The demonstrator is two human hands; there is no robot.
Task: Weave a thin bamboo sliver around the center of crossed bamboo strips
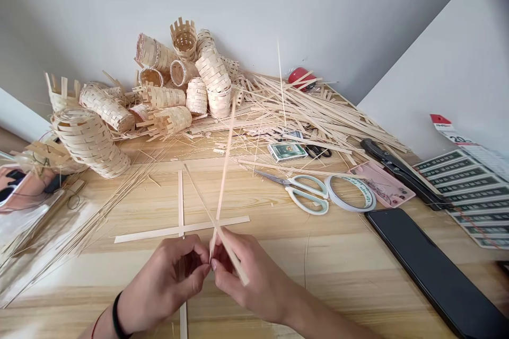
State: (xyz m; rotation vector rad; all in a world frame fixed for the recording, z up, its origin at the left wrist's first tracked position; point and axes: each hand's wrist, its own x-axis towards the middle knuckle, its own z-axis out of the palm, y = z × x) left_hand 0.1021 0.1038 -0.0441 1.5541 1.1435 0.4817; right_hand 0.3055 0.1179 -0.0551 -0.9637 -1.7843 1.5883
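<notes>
Between both hands a thin wooden strip (227,153) stands up, its lower end pinched at the fingertips. My left hand (165,280) is closed, thumb and forefinger meeting at that end. My right hand (254,275) is closed on the same end from the other side. A second pale strip (202,196) slants across my right hand's forefinger, its near end lying over the back of the fingers. Beneath, on the table, a crosswise strip (147,234) and a lengthwise strip (181,196) form a cross, partly hidden by my left hand.
Woven baskets (214,71) are heaped against the wall, beside a pile of loose strips (318,106). To the right lie scissors (308,193), a tape roll (371,201), a pink tray (401,193), a black-handled tool (401,169) and a phone (429,265). Thin splints (99,201) spread at left.
</notes>
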